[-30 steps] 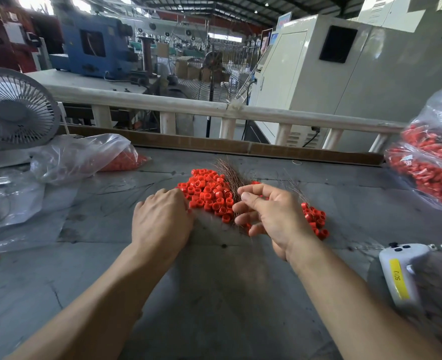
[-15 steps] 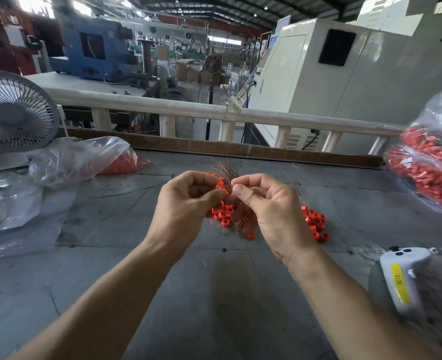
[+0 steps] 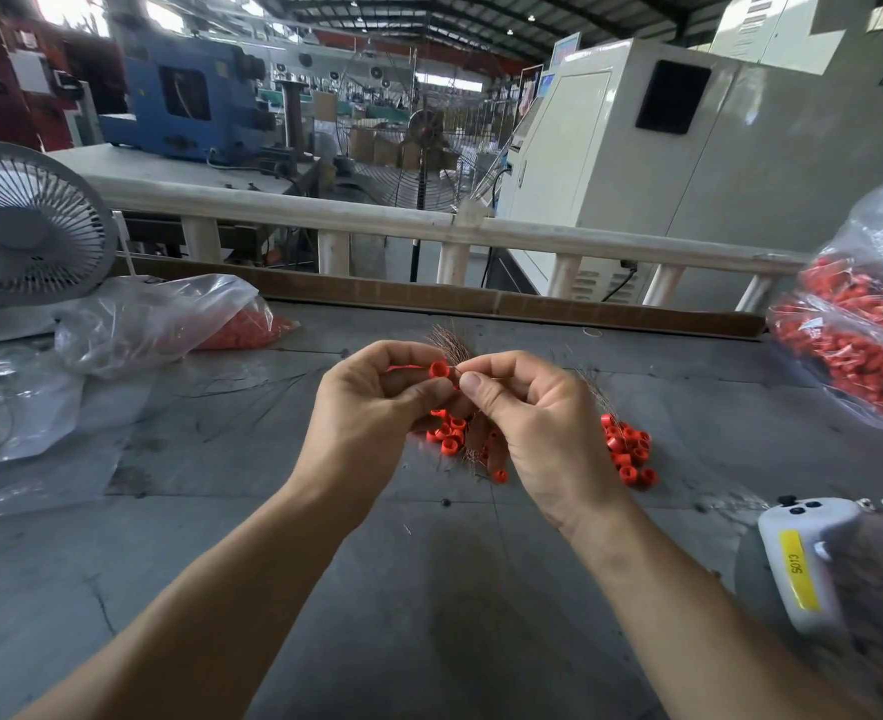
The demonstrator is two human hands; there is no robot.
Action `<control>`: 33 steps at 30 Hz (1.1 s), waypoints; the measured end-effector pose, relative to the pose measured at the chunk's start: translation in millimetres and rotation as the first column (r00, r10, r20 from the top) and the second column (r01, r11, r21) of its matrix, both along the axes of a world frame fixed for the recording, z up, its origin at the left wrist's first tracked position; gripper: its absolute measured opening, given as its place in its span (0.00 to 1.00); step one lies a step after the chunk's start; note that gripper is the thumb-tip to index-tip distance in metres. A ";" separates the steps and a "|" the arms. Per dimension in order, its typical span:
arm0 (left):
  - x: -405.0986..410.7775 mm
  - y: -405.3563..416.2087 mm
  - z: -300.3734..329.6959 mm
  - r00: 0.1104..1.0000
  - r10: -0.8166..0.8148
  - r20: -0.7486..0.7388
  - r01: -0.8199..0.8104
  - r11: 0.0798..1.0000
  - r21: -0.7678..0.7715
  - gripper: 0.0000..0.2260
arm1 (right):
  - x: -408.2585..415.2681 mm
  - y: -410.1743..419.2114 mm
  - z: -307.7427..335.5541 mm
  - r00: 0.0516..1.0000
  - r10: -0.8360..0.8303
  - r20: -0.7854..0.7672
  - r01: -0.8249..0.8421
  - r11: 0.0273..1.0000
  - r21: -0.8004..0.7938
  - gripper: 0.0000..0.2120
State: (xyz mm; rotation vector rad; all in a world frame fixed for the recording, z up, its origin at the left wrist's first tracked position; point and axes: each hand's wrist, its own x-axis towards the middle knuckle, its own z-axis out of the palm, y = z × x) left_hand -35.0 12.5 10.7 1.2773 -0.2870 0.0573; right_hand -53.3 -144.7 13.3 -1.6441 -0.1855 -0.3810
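Ring (image 3: 439, 370), small, red, hollow, sits pinched in left hand (image 3: 366, 407); right hand (image 3: 533, 423) pinches thin coppery wire (image 3: 460, 370).

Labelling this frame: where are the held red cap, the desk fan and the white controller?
red cap (image 3: 439, 370), head view, open rim
desk fan (image 3: 28, 227), head view, centre hub
white controller (image 3: 799, 563), head view, yellow label

The left hand (image 3: 372, 407) pinches a red cap (image 3: 439, 370) while the right hand (image 3: 527, 423) pinches a thin wire (image 3: 461, 367) at it.
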 end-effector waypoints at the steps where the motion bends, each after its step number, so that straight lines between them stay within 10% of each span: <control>1: -0.2 -1.1 -0.4 1.000 0.007 0.003 -0.007 1.000 0.003 0.09 | -0.3 0.9 -0.3 1.000 0.003 0.000 -0.003 1.000 0.010 0.03; 33: -2.3 -6.6 -3.8 0.997 0.072 0.009 -0.072 0.997 -0.027 0.08 | -1.3 -0.9 -1.7 0.984 -0.072 0.165 0.102 0.978 -0.181 0.05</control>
